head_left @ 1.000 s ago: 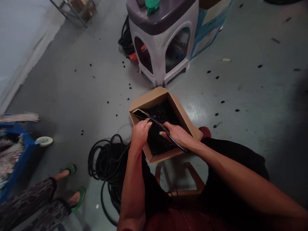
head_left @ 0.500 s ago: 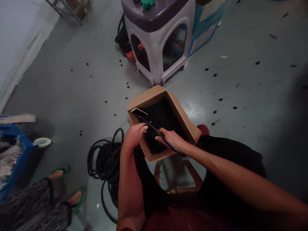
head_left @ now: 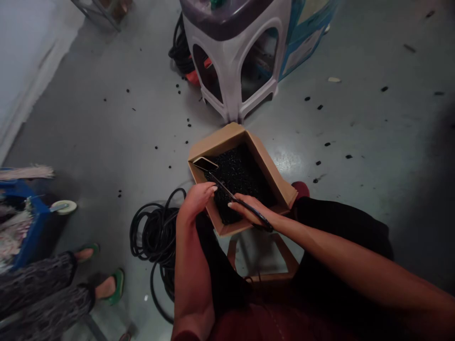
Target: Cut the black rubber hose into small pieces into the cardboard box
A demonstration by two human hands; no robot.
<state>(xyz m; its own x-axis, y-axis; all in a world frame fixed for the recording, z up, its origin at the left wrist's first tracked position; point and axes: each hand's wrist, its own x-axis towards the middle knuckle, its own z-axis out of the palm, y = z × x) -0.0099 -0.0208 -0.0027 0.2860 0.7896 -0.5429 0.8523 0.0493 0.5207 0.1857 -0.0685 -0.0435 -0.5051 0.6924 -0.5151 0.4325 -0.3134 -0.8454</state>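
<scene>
A cardboard box (head_left: pixel 265 158) stands in front of my knees, with many small black cut pieces (head_left: pixel 236 163) inside. My right hand (head_left: pixel 250 207) is closed on black-handled scissors (head_left: pixel 261 216), whose blades point up and left over the box. By the box's left wall, my left hand (head_left: pixel 199 196) is pinched close to the blades; what its fingertips hold is too small and dark to make out. A flat, dark, phone-like rectangle with a pale rim (head_left: pixel 205 164) leans in the box's far left corner. Coiled black hose (head_left: pixel 156 232) lies on the floor left of my left arm.
A plastic stool (head_left: pixel 231 61) stands just beyond the box, with a blue carton (head_left: pixel 302 45) behind it. Black bits are scattered over the floor (head_left: pixel 152 113). A wheeled blue bin (head_left: pixel 33 222) is at the left, near another person's feet in green sandals (head_left: pixel 115 286).
The scissors' handles look more spread than before, with my right hand staying over the box. My left hand has barely moved. The other person's feet and legs have shifted slightly.
</scene>
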